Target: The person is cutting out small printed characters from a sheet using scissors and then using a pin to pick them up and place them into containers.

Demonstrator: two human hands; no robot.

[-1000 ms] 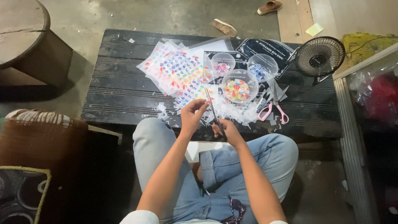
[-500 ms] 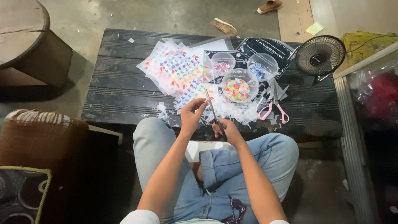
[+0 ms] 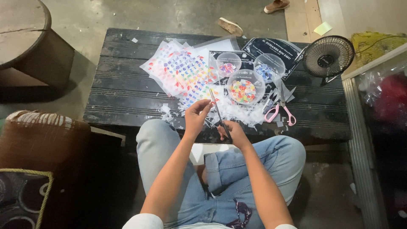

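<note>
- Your right hand (image 3: 235, 132) is gripping the handles of long dark metal scissors (image 3: 219, 113), blades pointing up and away from you.
- Your left hand (image 3: 196, 117) is pinching a small, clear scrap at the blades; what it is cannot be made out.
- Both hands are hovering over the near edge of the black slatted surface (image 3: 123, 91).
- Just beyond them, a round clear plastic tub of colourful pieces (image 3: 245, 88) is sitting beside clear sheets of colourful stickers (image 3: 182, 72).
- Pink-handled scissors (image 3: 280, 113) are lying to the right.
</note>
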